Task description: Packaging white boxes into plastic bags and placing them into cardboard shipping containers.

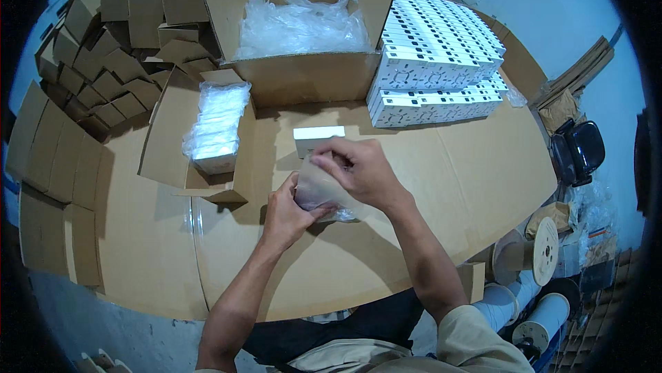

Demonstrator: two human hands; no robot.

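Observation:
A clear plastic bag point(318, 183) is held up between my hands over the middle of the cardboard-covered table. My left hand point(285, 216) grips its left side and lower part, with the thumb across the front. Higher up, my right hand point(364, 172) pinches the bag near its top, fingers curled. Whether anything lies inside the bag I cannot tell. Just beyond my hands stands a small white box point(318, 133), partly covered by my right fingers. To the left, an open carton point(243, 156) holds a row of white boxes wrapped in clear plastic point(219, 121).
A large open carton point(310, 73) at the back holds crumpled clear bags point(303, 28). Stacked white printed boxes point(434, 63) stand at the back right. Many empty brown cartons point(103, 63) crowd the left. Reels point(545, 252) and a black chair point(579, 152) are off the table's right edge.

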